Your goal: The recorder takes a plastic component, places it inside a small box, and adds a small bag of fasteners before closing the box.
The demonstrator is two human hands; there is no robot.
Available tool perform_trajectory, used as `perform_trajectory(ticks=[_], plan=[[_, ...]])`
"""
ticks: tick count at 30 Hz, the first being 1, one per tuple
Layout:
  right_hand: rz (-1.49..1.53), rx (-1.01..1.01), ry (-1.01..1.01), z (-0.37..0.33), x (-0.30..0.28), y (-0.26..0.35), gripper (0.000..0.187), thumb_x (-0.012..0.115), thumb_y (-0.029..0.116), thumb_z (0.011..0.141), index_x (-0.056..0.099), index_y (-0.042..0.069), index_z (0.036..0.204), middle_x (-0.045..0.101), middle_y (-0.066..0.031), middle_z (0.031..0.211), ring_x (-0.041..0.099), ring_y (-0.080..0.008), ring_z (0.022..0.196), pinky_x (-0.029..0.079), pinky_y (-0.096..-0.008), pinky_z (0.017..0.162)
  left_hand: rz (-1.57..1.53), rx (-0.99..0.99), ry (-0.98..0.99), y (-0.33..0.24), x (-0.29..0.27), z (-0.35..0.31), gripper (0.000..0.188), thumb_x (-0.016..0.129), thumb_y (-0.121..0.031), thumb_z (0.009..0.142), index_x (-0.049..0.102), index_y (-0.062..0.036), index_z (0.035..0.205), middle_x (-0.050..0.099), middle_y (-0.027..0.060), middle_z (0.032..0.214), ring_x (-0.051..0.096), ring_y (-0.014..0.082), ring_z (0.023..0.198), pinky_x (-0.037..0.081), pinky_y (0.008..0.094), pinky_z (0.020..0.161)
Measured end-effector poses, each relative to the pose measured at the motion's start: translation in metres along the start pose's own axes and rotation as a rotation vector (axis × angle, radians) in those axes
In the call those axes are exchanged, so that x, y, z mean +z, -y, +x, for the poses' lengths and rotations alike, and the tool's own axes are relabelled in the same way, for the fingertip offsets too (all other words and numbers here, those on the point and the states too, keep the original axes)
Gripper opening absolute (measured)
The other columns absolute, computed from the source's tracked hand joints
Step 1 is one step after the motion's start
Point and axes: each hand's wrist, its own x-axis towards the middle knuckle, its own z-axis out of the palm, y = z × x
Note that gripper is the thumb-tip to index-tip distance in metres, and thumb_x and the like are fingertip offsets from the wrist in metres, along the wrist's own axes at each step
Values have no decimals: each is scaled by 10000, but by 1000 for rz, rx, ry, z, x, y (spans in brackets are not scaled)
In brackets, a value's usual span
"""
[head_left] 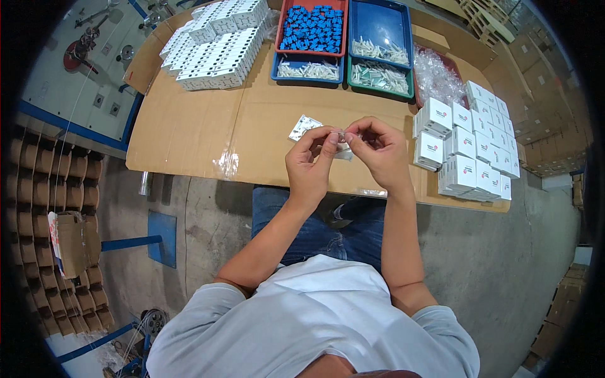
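A small clear plastic bag (343,146) is held between both hands just above the near part of the cardboard-covered tabletop (189,132), in front of the seated person's knees. Its long axis runs roughly left to right, spanning the short gap between the two sets of fingertips, so neither hand is nearer than the other: both are already on it. The left hand (309,165) is pinched on the bag's left end with thumb and forefinger closed together, the remaining fingers curled loosely. The right hand (378,151) is pinched on the right end in the same manner, its fingers arched over the bag from above. What lies inside the bag cannot be told; it is too small. Just beyond the left fingertips, a flat packet of small white parts (304,127) rests on the tabletop. To the right, white cartons (469,151) are stacked; farther back stand trays of blue parts (312,28) and of white parts (380,75).
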Motion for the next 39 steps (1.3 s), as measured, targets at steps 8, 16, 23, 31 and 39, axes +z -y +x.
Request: perform_trajectory(ticks=[8, 16, 23, 31, 39], plan=[[23, 8, 10, 0, 1, -7, 107, 752, 54, 895, 710, 1, 978, 638, 50, 802, 490, 8, 676, 371, -168, 578, -25, -9, 10, 2, -1, 1, 146, 645, -94, 1017, 652, 15, 1114, 693, 56, 1053, 638, 107, 970, 529, 268, 873], [39, 19, 14, 1, 2, -7, 118, 758, 71, 903, 713, -3, 983, 650, 47, 806, 502, 9, 675, 378, -168, 573, -64, -31, 20, 5, -3, 3, 138, 674, -81, 992, 649, 7, 1096, 688, 41, 1033, 655, 102, 953, 531, 260, 854], [8, 16, 18, 1, 2, -6, 114, 754, 77, 909, 711, -5, 976, 641, 53, 792, 491, 9, 666, 367, -170, 567, -43, -33, 16, 3, -4, 3, 134, 672, -67, 989, 653, 3, 1101, 693, 45, 1016, 666, 107, 924, 544, 259, 826], [1, 23, 30, 1, 3, -7, 110, 750, 72, 911, 708, -5, 977, 637, 56, 793, 488, 10, 674, 365, -171, 571, -13, -17, 10, 4, -4, 2, 124, 676, -57, 983, 658, 2, 1091, 692, 40, 1009, 668, 100, 918, 544, 251, 833], [26, 43, -3, 2, 2, -9, 98, 741, 62, 913, 705, -6, 973, 672, 33, 827, 530, 4, 700, 401, -169, 593, -14, -85, 4, 2, -4, 3, 126, 642, -60, 1008, 651, 27, 1099, 703, 76, 1051, 663, 120, 955, 558, 284, 886]])
